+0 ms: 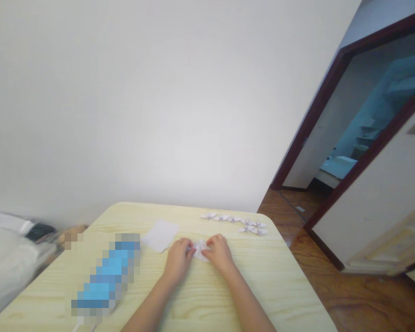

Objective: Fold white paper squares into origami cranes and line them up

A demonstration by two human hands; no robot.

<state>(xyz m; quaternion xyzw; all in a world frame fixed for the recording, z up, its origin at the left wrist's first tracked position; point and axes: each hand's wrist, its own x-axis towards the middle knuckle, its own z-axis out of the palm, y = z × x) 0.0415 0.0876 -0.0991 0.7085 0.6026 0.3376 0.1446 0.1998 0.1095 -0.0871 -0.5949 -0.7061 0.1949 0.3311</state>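
Observation:
Between my two hands, low over the wooden table (263,286), is a small piece of white paper (201,251), partly folded or crumpled. My left hand (179,259) pinches its left side with thumb and fingers. On the other side, my right hand (220,253) grips the paper's right edge, fingers curled. Fine creases in the paper are too small to make out. Just beyond my left hand lies a stack or sheet of square white paper (161,234), flat on the tabletop. Several small twisted white paper pieces (233,219) sit in rows near the far right edge.
A blurred-out blue object (107,274) lies at the table's left, with a white cord below it. Behind the table rises a white wall (186,101). White bedding or bags (7,258) are at far left. A doorway (332,120) and wooden floor (311,263) are at right.

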